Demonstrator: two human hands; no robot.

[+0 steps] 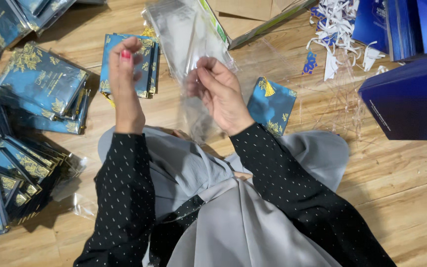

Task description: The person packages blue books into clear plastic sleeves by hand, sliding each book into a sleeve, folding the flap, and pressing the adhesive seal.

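Clear plastic sleeve hangs in mid-air over the lap, above the wooden floor, blurred. Right hand pinches its upper edge between thumb and fingertips, fingers pressed together on the film. Left hand is raised just left of the sleeve, fingers curled, red nail showing; contact with the sleeve can't be told, grip state unclear.

Behind the hands, a bundle of clear sleeves lies on the floor. A single blue card with gold print lies just right of the right wrist. A small stack of blue cards sits behind the left hand. Sleeved blue cards are piled to the left, more fanned out at lower left. Dark blue box at right edge. White paper strips heaped at top right, brown cardboard at top centre. Black dotted sleeves and grey cloth fill the bottom.
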